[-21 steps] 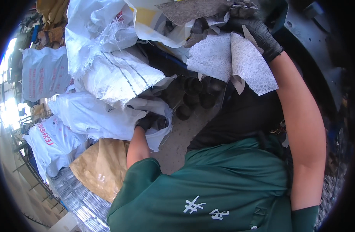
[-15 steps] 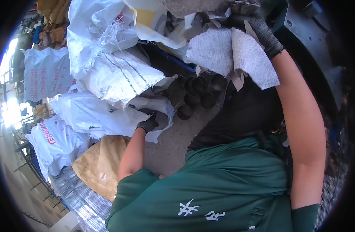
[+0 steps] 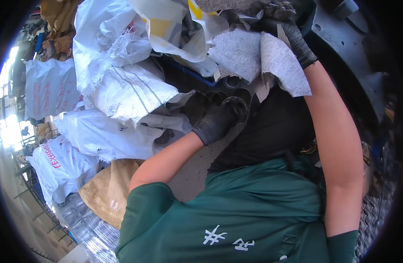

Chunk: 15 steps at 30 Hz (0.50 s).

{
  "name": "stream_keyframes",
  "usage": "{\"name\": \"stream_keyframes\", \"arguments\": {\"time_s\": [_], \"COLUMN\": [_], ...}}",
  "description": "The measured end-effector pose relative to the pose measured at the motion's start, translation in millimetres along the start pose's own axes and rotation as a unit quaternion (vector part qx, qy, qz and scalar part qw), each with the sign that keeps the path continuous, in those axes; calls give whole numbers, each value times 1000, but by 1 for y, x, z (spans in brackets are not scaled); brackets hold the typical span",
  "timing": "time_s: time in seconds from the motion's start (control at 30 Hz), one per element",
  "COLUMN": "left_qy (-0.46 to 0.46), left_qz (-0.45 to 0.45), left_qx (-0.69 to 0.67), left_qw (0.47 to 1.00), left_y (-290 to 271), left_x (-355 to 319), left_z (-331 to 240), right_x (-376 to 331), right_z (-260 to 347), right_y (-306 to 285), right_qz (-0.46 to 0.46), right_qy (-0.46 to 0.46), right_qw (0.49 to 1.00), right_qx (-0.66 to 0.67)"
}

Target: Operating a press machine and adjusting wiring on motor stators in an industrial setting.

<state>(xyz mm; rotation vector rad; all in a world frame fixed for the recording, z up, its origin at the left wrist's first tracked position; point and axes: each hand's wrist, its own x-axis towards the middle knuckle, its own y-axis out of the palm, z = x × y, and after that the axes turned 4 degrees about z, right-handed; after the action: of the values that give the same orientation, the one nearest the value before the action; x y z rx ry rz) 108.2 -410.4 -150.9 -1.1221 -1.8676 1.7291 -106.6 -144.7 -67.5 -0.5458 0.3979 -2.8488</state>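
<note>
My left hand (image 3: 218,123), in a dark grey glove, reaches down to several short metal rings near the floor. Its fingers are closed at the rim of one ring (image 3: 243,97); the fingertips are partly hidden inside it. Another ring (image 3: 232,82) lies just beyond. At the upper right my right hand (image 3: 293,39), gloved too, is up among a bundle of grey felt-like sheets (image 3: 236,50). One curled flap (image 3: 282,65) hangs down beside its wrist. The right fingers look closed on this bundle, though its darker top partly hides them.
White woven sacks (image 3: 135,94) with frayed edges crowd the left, one lying open (image 3: 105,131). A brown paper sack (image 3: 107,188) lies below them. A translucent plastic bag (image 3: 173,30) hangs at the top. A dark metal machine part (image 3: 337,48) stands at the right.
My left hand has left the mouth of the open white sack and moved right to the metal rings. My right hand stays at the felt-like sheets.
</note>
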Motion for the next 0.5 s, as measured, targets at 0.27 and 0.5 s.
{"name": "stream_keyframes", "arguments": {"time_s": [0.27,0.5], "left_qy": [-52,-84], "left_qz": [-152,-380], "left_qx": [-243,-624], "left_qw": [957,677], "left_y": [-6,-64], "left_x": [38,32], "left_z": [8,37], "right_x": [-27,-72], "right_z": [-20,65], "right_y": [-6,-9], "right_qz": [277,402], "right_qy": [15,138], "right_qw": [955,899], "right_qx": [-103,104]}}
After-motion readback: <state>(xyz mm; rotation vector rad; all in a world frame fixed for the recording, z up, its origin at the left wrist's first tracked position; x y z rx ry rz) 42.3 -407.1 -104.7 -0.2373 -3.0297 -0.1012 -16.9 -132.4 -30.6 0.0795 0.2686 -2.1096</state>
